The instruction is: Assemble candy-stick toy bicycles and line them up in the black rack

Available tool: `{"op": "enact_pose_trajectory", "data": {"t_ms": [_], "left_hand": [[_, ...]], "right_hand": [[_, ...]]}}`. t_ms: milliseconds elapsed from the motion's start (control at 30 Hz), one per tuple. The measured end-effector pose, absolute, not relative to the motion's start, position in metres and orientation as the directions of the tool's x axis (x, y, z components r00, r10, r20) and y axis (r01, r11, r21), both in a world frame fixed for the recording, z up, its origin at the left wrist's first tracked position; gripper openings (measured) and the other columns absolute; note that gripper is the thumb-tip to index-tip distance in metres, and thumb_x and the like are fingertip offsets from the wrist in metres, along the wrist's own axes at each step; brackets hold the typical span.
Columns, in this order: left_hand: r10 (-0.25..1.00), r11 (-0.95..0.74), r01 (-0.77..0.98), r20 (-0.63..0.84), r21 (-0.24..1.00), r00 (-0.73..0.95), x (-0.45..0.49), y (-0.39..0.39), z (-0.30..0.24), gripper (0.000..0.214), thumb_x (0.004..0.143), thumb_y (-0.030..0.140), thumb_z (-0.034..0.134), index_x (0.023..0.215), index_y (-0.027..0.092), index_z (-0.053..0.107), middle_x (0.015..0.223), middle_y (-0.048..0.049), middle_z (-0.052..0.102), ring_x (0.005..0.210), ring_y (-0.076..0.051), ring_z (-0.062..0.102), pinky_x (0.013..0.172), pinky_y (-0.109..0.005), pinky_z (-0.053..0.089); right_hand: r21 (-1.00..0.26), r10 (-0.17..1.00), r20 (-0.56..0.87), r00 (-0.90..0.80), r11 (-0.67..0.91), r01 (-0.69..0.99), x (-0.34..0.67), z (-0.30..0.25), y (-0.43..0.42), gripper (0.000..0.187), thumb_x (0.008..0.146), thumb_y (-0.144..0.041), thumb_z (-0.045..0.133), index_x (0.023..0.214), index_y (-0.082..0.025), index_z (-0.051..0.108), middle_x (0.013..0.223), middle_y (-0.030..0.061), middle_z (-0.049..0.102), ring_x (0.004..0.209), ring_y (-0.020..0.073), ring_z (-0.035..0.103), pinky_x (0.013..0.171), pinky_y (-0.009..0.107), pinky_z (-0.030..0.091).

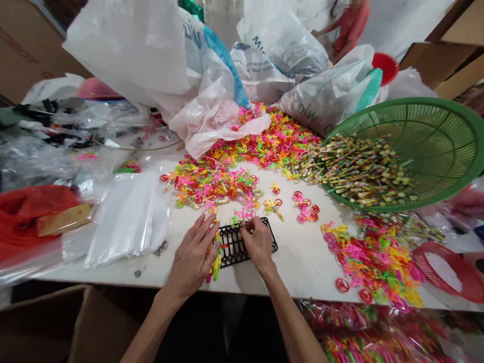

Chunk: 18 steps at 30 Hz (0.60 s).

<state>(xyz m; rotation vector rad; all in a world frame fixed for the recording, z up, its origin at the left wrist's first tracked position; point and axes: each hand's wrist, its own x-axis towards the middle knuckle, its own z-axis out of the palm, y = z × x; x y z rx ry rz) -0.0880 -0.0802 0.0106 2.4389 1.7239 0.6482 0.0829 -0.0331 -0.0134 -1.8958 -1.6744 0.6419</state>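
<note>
A black plastic rack with slotted openings [235,247] lies at the table's front edge. My left hand [194,254] rests over its left end, fingers stretched out, partly covering several yellow, green and pink plastic pieces [216,266]. Over the rack's right half, my right hand [259,242] has thumb and forefinger pinched together; what is between them is too small to make out. Just beyond the fingertips lie pink and green wheeled plastic toys [244,215]. A larger pile of such toys [219,181] spreads behind the rack.
On the right, a tilted green basket [446,146] spills thin patterned sticks [363,171]. More toys [378,262] lie near a red basket [449,272]. Clear plastic bags [128,217] are stacked at left; large white sacks [260,65] stand behind. A person in red [351,27] is at the back.
</note>
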Motion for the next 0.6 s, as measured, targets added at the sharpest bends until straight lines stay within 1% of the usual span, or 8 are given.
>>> {"op": "enact_pose_trajectory", "data": {"t_ms": [67,133,200,267,367,500,567,600], "left_hand": [[0.917,-0.366,0.879,0.281,0.307,0.284,-0.088,-0.08,0.011,0.045,0.09,0.029,0.036,0.133,0.019,0.038,0.143,-0.0061,0.033,0.135,-0.025,0.019,0.106,-0.045,0.032],[0.915,-0.373,0.875,0.281,0.31,0.29,-0.089,-0.08,0.011,0.045,0.09,0.029,0.036,0.133,0.019,0.037,0.143,-0.0064,0.032,0.135,-0.024,0.019,0.106,-0.044,0.031],[0.916,-0.371,0.874,0.278,0.314,0.289,-0.089,-0.08,0.012,0.045,0.09,0.028,0.036,0.134,0.019,0.036,0.144,-0.0062,0.032,0.135,-0.024,0.019,0.106,-0.045,0.031],[0.92,-0.364,0.876,0.271,0.317,0.284,-0.088,-0.08,0.012,0.045,0.09,0.028,0.036,0.135,0.02,0.035,0.144,-0.0058,0.032,0.135,-0.024,0.018,0.106,-0.045,0.031],[0.922,-0.36,0.879,0.264,0.314,0.283,-0.088,-0.08,0.013,0.047,0.09,0.027,0.037,0.136,0.02,0.033,0.144,-0.0058,0.031,0.135,-0.025,0.018,0.106,-0.045,0.032],[0.917,-0.37,0.879,0.272,0.301,0.293,-0.089,-0.08,0.012,0.048,0.089,0.025,0.037,0.136,0.02,0.032,0.145,-0.0058,0.03,0.135,-0.025,0.018,0.106,-0.045,0.031],[0.913,-0.377,0.877,0.275,0.297,0.3,-0.09,-0.08,0.012,0.048,0.089,0.024,0.038,0.136,0.02,0.032,0.145,-0.0057,0.029,0.135,-0.025,0.018,0.107,-0.045,0.031],[0.913,-0.379,0.877,0.275,0.295,0.302,-0.09,-0.08,0.012,0.049,0.089,0.024,0.038,0.136,0.02,0.032,0.145,-0.0055,0.029,0.135,-0.025,0.018,0.107,-0.045,0.031]], "right_hand": [[-0.808,0.988,-0.041,0.146,-0.119,0.578,0.088,-0.019,-0.036,0.006,0.067,-0.023,0.056,0.071,-0.02,0.052,0.066,-0.0016,0.059,0.057,0.0131,0.051,0.055,0.023,0.036],[-0.907,0.983,-0.116,0.143,-0.163,0.388,0.093,-0.025,-0.036,0.015,0.061,-0.024,0.06,0.072,-0.019,0.052,0.066,-0.0025,0.057,0.053,0.0115,0.047,0.051,0.022,0.036],[-0.955,0.978,-0.175,0.11,-0.196,0.222,0.096,-0.028,-0.033,0.023,0.056,-0.025,0.063,0.077,-0.017,0.055,0.067,-0.0026,0.057,0.053,0.011,0.047,0.051,0.022,0.036],[-0.968,0.975,-0.219,0.04,-0.222,0.115,0.097,-0.029,-0.027,0.024,0.056,-0.026,0.063,0.077,-0.016,0.058,0.063,-0.0031,0.056,0.054,0.0111,0.047,0.051,0.022,0.037],[-0.973,0.974,-0.215,-0.07,-0.208,0.094,0.09,-0.028,-0.019,0.014,0.06,-0.028,0.061,0.066,-0.016,0.058,0.054,-0.0042,0.052,0.05,0.0103,0.046,0.05,0.021,0.037],[-0.988,0.977,-0.102,-0.185,-0.077,0.136,0.07,-0.031,-0.012,0.011,0.061,-0.026,0.061,0.061,-0.016,0.057,0.054,-0.0035,0.054,0.051,0.0105,0.047,0.05,0.021,0.038],[-0.98,0.97,-0.073,-0.23,-0.026,0.198,0.063,-0.034,-0.008,0.011,0.064,-0.026,0.06,0.062,-0.015,0.059,0.056,-0.0022,0.057,0.054,0.0113,0.05,0.052,0.021,0.039],[-0.964,0.963,-0.066,-0.261,0.005,0.266,0.061,-0.035,-0.006,0.011,0.067,-0.026,0.058,0.063,-0.015,0.06,0.057,-0.0014,0.058,0.055,0.0118,0.051,0.053,0.021,0.038]]}}
